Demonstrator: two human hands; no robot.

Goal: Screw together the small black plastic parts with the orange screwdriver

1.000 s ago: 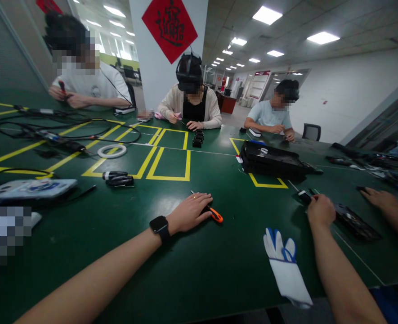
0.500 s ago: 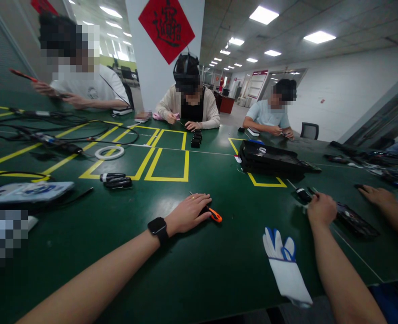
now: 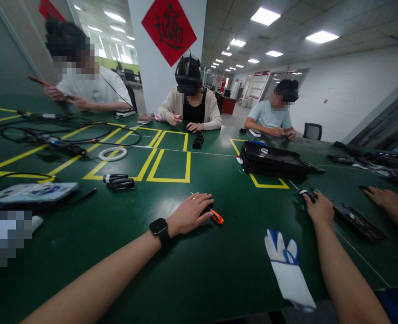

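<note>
- Your left hand [image 3: 191,212] lies flat, fingers spread and grip loose, pressing down on the cutter [image 3: 215,216]; only the orange tip shows past your fingertips.
- Your right hand [image 3: 318,208] is curled, knuckles up, its grip closing on a small black part [image 3: 304,194]; whether the fingers have fully clamped, you cannot tell.
- Taking the cutter as landmark: the black part lies well to its right, the white glove [image 3: 288,272] is nearer you and to its right, the black case [image 3: 273,161] sits beyond it to the right, and the tape roll [image 3: 113,154] is far off to its left.
- Just right of your right hand lies a dark tray [image 3: 357,221] on the tabletop [image 3: 219,270], with another person's hand [image 3: 382,196] past it.
- The step looks like gathering tool and part. Next you would need a firm pinch on the part and fingers wrapped round the cutter before lifting either.
</note>
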